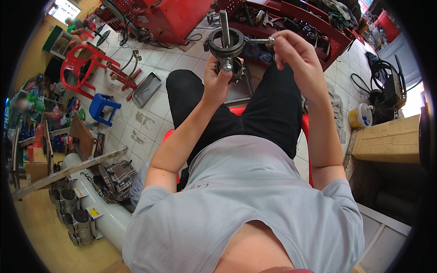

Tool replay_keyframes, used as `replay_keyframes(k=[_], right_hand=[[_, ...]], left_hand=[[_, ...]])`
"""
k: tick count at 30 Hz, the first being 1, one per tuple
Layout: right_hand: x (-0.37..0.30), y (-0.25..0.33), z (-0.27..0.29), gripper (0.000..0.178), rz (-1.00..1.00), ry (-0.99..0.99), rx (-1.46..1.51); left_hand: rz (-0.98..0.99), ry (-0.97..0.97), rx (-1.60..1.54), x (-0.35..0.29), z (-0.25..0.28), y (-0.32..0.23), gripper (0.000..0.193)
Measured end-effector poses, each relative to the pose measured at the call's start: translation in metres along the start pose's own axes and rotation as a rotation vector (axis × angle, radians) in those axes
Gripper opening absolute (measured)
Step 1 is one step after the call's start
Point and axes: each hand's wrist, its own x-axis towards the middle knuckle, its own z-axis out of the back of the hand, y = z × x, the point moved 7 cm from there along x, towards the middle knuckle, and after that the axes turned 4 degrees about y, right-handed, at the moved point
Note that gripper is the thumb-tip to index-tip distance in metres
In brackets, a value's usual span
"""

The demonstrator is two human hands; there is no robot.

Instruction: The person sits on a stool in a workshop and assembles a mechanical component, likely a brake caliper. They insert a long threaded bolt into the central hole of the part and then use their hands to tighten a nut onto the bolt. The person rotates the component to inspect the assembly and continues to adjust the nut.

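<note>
My left hand is closed around the lower part of a dark ring-shaped metal tool, raised above my knees. Through its ring stands a thick steel rod, and a shiny bolt head faces me from below the ring. A long bolt sticks out of the ring's right side. My right hand pinches the outer end of that bolt between thumb and fingers. Part of the tool's underside is hidden by my left hand.
Beyond my knees is a red tool cart full of tools and parts. A metal tray, a blue stool and a red plastic chair stand at left. To the right are a white bucket and a carton.
</note>
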Motion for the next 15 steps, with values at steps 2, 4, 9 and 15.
replay_keyframes(k=[2, 4, 9, 15], right_hand=[[-0.0001, -0.0107, 0.0007, 0.043, -0.067, 0.033, 0.027], [-0.0001, -0.0084, -0.0017, 0.044, -0.058, 0.029, 0.008], [-0.0016, -0.0104, -0.0022, 0.043, -0.093, 0.012, 0.025], [-0.0029, -0.0086, -0.0010, 0.038, -0.107, 0.006, 0.007]], left_hand=[[0.004, -0.003, 0.005, 0.0002, -0.0001, 0.0008, 0.079], [0.009, -0.009, 0.004, 0.0002, -0.0007, 0.0007, 0.079], [0.042, 0.003, -0.011, -0.0003, -0.0026, 0.0025, 0.079], [0.055, 0.039, -0.017, -0.0003, -0.0086, 0.0026, 0.078]])
